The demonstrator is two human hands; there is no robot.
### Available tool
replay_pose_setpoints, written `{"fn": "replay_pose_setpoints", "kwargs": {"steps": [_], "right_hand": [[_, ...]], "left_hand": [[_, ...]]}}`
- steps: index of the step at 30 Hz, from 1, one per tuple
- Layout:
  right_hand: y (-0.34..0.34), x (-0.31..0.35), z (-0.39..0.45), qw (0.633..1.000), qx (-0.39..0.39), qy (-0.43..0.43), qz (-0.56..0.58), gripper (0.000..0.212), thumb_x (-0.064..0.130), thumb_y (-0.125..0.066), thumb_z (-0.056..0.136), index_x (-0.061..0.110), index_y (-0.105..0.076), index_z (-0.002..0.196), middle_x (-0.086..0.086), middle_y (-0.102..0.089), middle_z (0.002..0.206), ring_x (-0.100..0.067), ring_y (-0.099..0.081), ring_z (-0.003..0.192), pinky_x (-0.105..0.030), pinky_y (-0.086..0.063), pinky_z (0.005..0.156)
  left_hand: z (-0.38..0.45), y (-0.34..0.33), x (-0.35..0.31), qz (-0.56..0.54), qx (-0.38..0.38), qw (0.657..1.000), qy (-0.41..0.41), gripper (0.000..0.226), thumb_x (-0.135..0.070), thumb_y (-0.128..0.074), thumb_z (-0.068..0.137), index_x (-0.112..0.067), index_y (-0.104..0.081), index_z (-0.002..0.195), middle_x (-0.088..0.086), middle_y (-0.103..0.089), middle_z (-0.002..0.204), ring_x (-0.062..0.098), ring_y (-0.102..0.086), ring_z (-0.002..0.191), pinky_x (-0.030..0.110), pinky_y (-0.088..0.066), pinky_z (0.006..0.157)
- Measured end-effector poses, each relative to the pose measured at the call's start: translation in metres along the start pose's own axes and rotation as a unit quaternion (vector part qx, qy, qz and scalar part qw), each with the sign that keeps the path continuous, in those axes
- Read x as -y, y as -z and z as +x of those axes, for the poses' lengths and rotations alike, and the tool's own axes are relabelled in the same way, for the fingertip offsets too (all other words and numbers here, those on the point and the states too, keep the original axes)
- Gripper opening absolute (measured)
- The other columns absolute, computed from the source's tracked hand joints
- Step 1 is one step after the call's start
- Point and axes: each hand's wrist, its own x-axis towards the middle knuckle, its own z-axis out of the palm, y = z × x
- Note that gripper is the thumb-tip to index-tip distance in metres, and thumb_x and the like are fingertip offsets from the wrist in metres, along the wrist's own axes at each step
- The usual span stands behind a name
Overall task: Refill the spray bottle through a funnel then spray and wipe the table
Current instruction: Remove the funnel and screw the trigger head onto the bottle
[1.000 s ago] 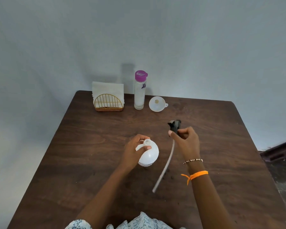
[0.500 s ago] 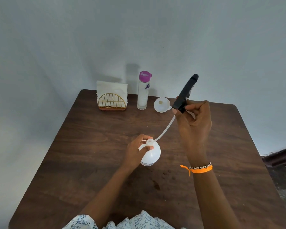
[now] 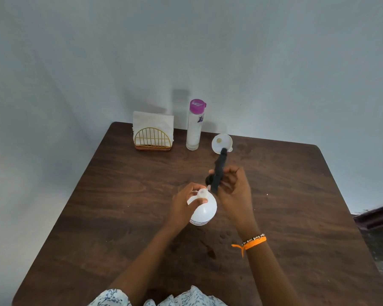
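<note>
A white spray bottle (image 3: 205, 212) stands near the middle of the dark wooden table (image 3: 296, 206), its neck open. My left hand (image 3: 184, 204) grips the bottle at its neck and shoulder. My right hand (image 3: 234, 191) holds the black spray head (image 3: 219, 171) tilted just above the bottle's mouth; its dip tube is mostly down inside the bottle and hardly shows. A white funnel (image 3: 221, 143) lies on the table at the back, partly behind the spray head's tip. A clear bottle with a purple cap (image 3: 195, 125) stands to the funnel's left.
A gold wire holder with white napkins (image 3: 153, 133) stands at the back left by the wall. Small wet spots (image 3: 210, 250) mark the table in front of the bottle. The table's right edge drops to a dark floor.
My right hand raised the spray head from the table, fed its tube into the bottle's mouth and lowered the head close to the neck. My left hand kept hold of the bottle.
</note>
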Motion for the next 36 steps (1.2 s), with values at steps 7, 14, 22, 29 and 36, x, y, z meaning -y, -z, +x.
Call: {"fn": "replay_pose_setpoints", "kwargs": {"steps": [7, 14, 22, 29, 36], "right_hand": [[-0.005, -0.028, -0.004, 0.992, 0.046, -0.012, -0.116, 0.035, 0.007, -0.066, 0.080, 0.014, -0.060, 0.114, 0.000, -0.067, 0.109, -0.014, -0.062, 0.100, -0.020, -0.048, 0.092], [-0.017, -0.044, -0.001, 0.952, 0.016, 0.054, -0.300, 0.020, 0.007, -0.065, 0.082, 0.011, -0.066, 0.101, 0.001, -0.063, 0.104, -0.012, -0.047, 0.093, -0.007, -0.032, 0.076], [0.007, -0.031, 0.012, 0.961, 0.116, 0.040, -0.247, 0.014, 0.012, -0.075, 0.074, 0.011, -0.069, 0.086, 0.014, -0.049, 0.072, -0.004, -0.045, 0.065, -0.007, -0.036, 0.057], [-0.001, -0.029, 0.017, 0.942, 0.132, 0.046, -0.305, 0.019, 0.012, -0.074, 0.074, 0.005, -0.069, 0.092, 0.012, -0.047, 0.072, -0.007, -0.047, 0.066, -0.007, -0.035, 0.058], [-0.007, -0.035, 0.017, 0.939, 0.149, 0.067, -0.303, 0.024, 0.009, -0.073, 0.077, 0.007, -0.066, 0.099, 0.008, -0.043, 0.082, -0.007, -0.045, 0.069, -0.006, -0.039, 0.061]], "left_hand": [[-0.003, -0.003, 0.002, 0.011, -0.012, 1.000, 0.014, 0.034, -0.034, -0.064, 0.083, -0.021, -0.058, 0.114, -0.005, -0.060, 0.114, 0.012, -0.056, 0.103, 0.023, -0.044, 0.084], [-0.002, -0.002, 0.001, 0.033, -0.031, 0.999, -0.005, 0.029, -0.022, -0.062, 0.085, -0.020, -0.060, 0.114, -0.012, -0.058, 0.107, 0.006, -0.053, 0.099, 0.009, -0.037, 0.075], [-0.005, -0.001, 0.003, 0.017, -0.012, 1.000, -0.012, 0.033, -0.031, -0.065, 0.083, -0.024, -0.059, 0.114, -0.013, -0.059, 0.111, 0.008, -0.056, 0.102, 0.025, -0.045, 0.085], [-0.006, -0.002, 0.002, 0.034, -0.021, 0.998, -0.041, 0.030, -0.039, -0.058, 0.081, -0.027, -0.058, 0.109, -0.019, -0.056, 0.105, 0.001, -0.052, 0.095, 0.003, -0.035, 0.073], [-0.005, -0.002, 0.007, 0.048, -0.017, 0.997, -0.049, 0.044, -0.045, -0.056, 0.081, -0.020, -0.056, 0.118, -0.003, -0.063, 0.120, 0.010, -0.056, 0.107, 0.026, -0.044, 0.091]]}}
